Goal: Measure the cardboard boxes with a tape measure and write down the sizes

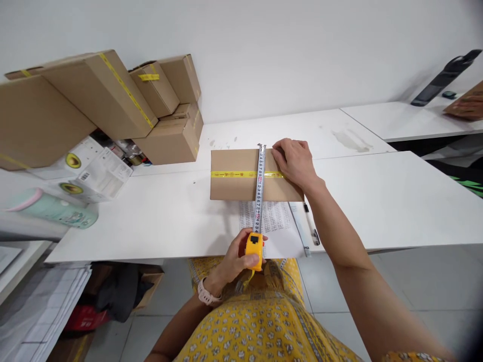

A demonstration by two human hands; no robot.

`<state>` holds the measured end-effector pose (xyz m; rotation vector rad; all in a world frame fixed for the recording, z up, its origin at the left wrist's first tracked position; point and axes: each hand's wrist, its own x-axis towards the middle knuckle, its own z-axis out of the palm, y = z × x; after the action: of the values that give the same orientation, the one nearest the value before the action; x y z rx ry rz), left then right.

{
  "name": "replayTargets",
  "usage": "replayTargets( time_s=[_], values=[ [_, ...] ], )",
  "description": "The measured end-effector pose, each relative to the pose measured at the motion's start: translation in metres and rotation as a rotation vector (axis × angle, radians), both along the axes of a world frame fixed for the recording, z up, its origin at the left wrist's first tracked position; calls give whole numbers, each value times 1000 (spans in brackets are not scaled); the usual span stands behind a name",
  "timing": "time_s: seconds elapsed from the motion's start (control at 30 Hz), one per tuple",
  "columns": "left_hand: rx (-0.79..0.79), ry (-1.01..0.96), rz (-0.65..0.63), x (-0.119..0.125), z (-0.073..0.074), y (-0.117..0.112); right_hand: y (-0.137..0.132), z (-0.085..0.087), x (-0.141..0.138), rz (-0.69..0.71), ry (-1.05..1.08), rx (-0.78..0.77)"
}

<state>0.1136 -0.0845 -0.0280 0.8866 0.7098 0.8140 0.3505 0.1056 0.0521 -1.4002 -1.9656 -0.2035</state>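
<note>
A brown cardboard box [230,189] with a strip of yellow printed tape lies on the white table in front of me. My left hand [241,256] grips a yellow tape measure [254,251] near the table's front edge. Its metal blade [259,196] runs away from me across the top of the box, and the hooked end reaches the far edge. My right hand [296,160] rests on the far right part of the box, fingers bent over its far edge beside the blade. I cannot see whether those fingertips pinch anything.
Stacked cardboard boxes [166,141] stand at the back left, with a white avocado-print carton [101,173] and a mint-green bottle [64,211] before them. Printed sheets [281,236] and a pen [311,223] lie near the front edge. A dark bottle [441,80] stands far right.
</note>
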Motion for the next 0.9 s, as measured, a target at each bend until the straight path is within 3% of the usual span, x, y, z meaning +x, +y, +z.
replayTargets(
  time_s=[0.27,0.67,0.9],
  values=[
    [0,-16,-13,5,-5,-5,6,-7,0,25,-161,7],
    [97,131,-72,4,-36,-4,6,-12,1,55,-127,34],
    [139,133,-99,-2,-34,-6,1,-9,-1,21,-135,7]
  ],
)
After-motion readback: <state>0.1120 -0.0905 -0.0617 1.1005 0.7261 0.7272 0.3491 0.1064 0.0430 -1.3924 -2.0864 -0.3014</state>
